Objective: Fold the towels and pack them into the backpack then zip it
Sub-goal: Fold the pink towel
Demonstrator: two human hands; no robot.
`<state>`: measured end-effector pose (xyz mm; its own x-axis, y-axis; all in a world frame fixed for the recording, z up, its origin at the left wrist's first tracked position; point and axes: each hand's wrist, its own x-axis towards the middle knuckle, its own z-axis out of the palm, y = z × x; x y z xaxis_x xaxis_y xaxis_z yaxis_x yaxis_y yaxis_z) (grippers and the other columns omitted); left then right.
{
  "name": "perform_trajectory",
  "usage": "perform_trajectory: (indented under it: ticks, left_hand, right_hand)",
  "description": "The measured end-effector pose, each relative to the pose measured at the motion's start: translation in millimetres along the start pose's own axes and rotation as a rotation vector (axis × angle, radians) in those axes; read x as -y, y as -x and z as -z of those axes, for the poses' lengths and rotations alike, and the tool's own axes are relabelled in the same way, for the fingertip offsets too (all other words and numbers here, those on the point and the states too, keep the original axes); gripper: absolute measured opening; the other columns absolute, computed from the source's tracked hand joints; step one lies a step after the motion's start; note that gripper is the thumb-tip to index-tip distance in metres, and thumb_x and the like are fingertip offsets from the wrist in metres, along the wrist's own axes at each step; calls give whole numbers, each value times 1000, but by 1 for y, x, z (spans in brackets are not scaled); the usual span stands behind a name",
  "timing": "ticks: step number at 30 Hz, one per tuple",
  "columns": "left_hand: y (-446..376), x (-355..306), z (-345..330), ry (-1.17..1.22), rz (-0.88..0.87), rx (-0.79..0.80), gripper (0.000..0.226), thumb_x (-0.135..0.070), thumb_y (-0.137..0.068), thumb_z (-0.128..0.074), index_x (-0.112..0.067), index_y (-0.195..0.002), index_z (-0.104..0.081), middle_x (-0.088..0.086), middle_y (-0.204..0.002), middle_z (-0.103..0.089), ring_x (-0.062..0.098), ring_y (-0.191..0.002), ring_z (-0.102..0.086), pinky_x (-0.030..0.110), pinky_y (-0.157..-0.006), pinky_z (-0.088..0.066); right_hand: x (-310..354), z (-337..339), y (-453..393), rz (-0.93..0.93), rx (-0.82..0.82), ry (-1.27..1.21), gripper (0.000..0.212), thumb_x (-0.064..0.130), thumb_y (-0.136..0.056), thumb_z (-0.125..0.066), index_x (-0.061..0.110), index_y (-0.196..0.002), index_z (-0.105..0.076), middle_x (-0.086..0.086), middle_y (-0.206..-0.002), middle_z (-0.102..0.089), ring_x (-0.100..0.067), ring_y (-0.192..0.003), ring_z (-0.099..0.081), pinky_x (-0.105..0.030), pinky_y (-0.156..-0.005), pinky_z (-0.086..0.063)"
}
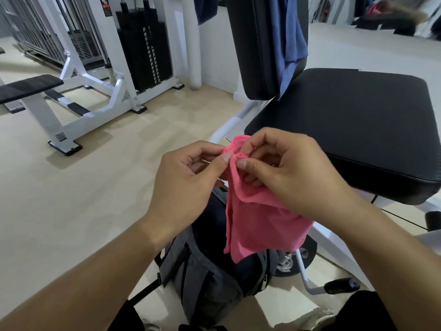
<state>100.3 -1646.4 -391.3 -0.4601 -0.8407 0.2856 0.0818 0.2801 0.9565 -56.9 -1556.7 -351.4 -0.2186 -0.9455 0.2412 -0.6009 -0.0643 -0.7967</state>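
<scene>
Pale wood-look floor (pixel 71 199) under white gym machines (pixel 100 75), black padded seat (pixel 346 130).

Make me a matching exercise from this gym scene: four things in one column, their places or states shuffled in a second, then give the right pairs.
Things:
1. pink cloth towel
2. grey and black fabric backpack
3. blue cloth towel
4. black stacked weight plates

Places or states:
A. draped over the black padded backrest
B. pinched at its top edge by the left hand and the right hand
C. inside the white machine frame, far left
D. on the floor below the hands

Pairs: 1-B, 2-D, 3-A, 4-C
</scene>
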Motion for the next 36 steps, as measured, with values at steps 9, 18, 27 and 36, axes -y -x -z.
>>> perform_trajectory:
  ticks: [9,18,27,36]
  left_hand:
    - [5,0,5,-32,-12,38,17,-14,-96,-64,-20,-92,-80,-2,-77,-77,14,-70,-74,28,-69,-61]
    - [8,-1,8,89,86,32,25,-31,-82,-67,-11,-92,-78,3,-77,-77,17,-70,-73,27,-67,-61]
    - [12,-5,11,111,96,8,22,-28,-81,-68,-12,-92,-79,5,-78,-78,20,-72,-75,29,-65,-62]
    - [21,-18,29,25,-12,-10,19,-23,-71,-82,-12,-85,-78,5,-79,-79,25,-72,-77,35,-70,-64]
  right_hand:
    - [0,-1,-1,66,-68,163,6,28,-87,-80,31,-92,-77,19,-79,-74,-3,-76,-72,-26,-73,-57]
    - [1,1,-2,163,-51,120,9,30,-82,-82,34,-90,-81,23,-79,-73,-1,-78,-69,-8,-67,-47]
    - [-1,-2,-6,234,-70,129,13,29,-80,-85,24,-92,-83,13,-87,-75,-8,-85,-71,-16,-74,-53]
    - [14,-13,-11,271,-59,154,19,37,-79,-85,25,-93,-79,15,-87,-71,-6,-84,-70,-13,-70,-51]
